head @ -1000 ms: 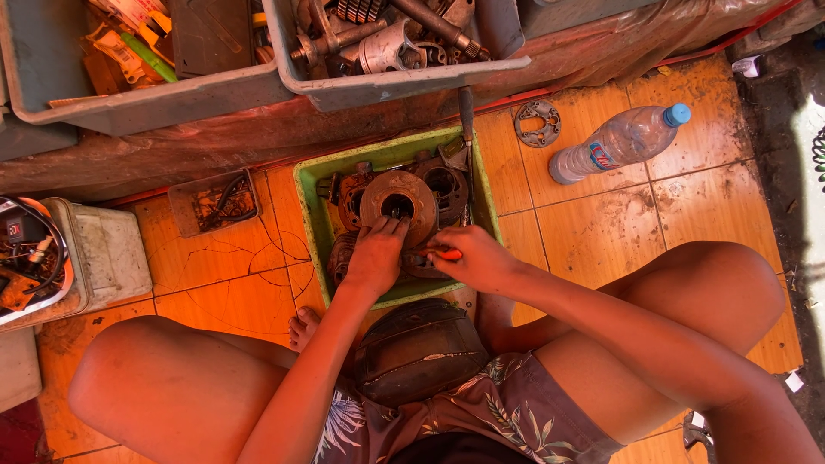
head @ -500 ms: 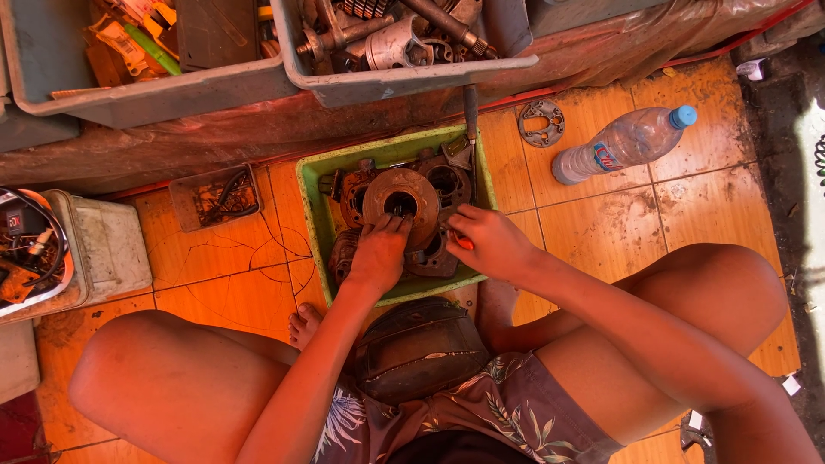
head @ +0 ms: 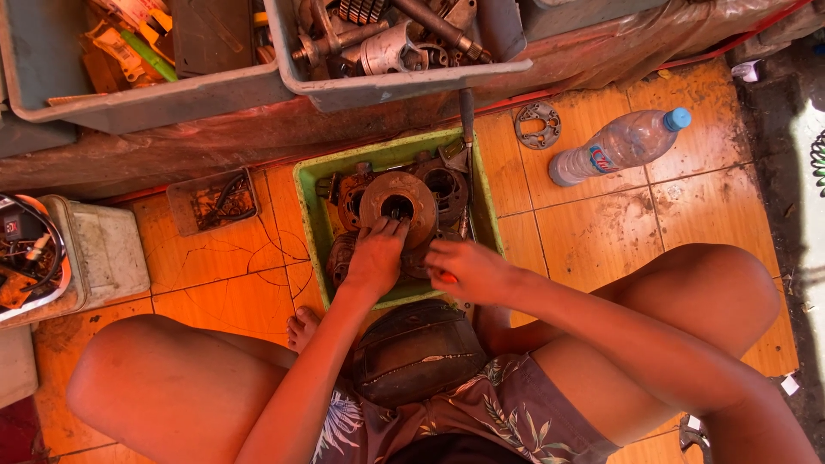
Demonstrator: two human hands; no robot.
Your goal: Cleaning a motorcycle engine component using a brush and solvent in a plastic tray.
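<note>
While a white canister (head: 94, 253) and a small rusty tray (head: 210, 199) sit on the orange tiled floor (head: 601, 232), a seated person's left hand (head: 376, 258) presses curled fingers against the round engine part (head: 398, 204) in the green tub (head: 311, 193). Beside it, the right hand (head: 468, 271) is closed on a red-handled tool (head: 449, 277). Steadying the part firmly before levering looks wise. Farther right lie 1 metal gasket plate (head: 538, 125) and 1 water bottle (head: 619, 146).
</note>
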